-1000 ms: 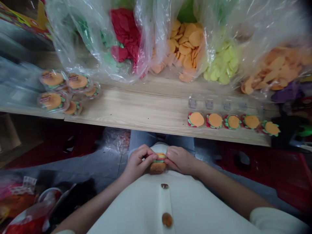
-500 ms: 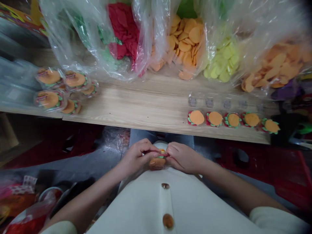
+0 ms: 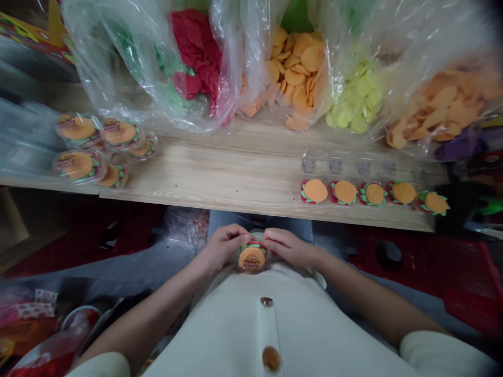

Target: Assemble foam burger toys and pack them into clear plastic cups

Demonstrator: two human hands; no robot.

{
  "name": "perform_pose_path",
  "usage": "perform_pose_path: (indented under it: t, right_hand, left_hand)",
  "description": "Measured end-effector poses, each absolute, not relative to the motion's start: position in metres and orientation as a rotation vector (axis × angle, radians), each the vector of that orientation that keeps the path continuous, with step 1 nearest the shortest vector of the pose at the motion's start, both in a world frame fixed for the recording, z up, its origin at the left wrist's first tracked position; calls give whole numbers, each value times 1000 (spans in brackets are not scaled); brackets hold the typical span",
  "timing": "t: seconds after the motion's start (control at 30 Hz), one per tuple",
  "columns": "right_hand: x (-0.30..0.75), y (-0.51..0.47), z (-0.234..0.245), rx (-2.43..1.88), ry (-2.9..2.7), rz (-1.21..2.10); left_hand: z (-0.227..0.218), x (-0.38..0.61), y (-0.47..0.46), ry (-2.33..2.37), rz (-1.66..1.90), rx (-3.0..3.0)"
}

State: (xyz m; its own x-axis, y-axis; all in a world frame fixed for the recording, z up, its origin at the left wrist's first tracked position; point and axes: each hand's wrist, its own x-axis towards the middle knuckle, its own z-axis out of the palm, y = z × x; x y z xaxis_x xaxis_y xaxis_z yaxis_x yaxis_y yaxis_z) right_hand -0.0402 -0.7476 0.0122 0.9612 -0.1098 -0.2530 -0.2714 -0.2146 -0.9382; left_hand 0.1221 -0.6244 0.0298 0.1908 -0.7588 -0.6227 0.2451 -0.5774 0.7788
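Close to my shirt front, a toy burger (image 3: 252,258) in a clear plastic shell shows its orange bun, printed with a small burger picture, with green and red layers behind it. My left hand (image 3: 227,244) grips its left upper edge, thumb and fingers pressed together. From the other side, the fingers of my right hand (image 3: 287,246) close on the shell's right upper edge. The fingertips hide part of the rim. On the wooden table (image 3: 204,167) ahead, several toy burgers in open clear shells (image 3: 315,190) stand in a row at the right.
Packed toy burgers (image 3: 79,164) are grouped at the table's left. Along the back lie clear bags with red pieces (image 3: 198,52), orange discs (image 3: 296,73), yellow discs (image 3: 356,99) and larger orange pieces (image 3: 444,104). A red plastic crate (image 3: 467,283) is below at the right.
The burger in my hands has tipped so its printed bun faces the camera; its layers showed more before. My right fingers have straightened somewhat along the shell's edge.
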Motion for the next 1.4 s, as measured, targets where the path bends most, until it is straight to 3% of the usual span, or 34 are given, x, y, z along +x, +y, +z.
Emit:
perform_pose_path:
  t: [0.17, 0.43, 0.8, 0.93, 1.13, 1.4]
  right_hand:
    - [-37, -750, 3, -1595, 385, 185]
    - [-32, -758, -2, -1483, 474, 139]
    - [20, -740, 5, -1569, 990, -518]
    - [19, -754, 18, -1654, 875, -487]
    - [23, -773, 24, -1766, 739, -341]
    - [31, -775, 36, -1939, 1034, -495]
  left_hand:
    - [25, 122, -621, -244, -1608, 1496]
    - [26, 120, -609, -402, -1535, 1466]
    - [34, 113, -644, -418, -1031, 1517]
    - [45, 109, -644, -439, -941, 1466]
    - [52, 123, -644, -298, -1362, 1263]
    - [45, 103, -666, -203, -1053, 1248]
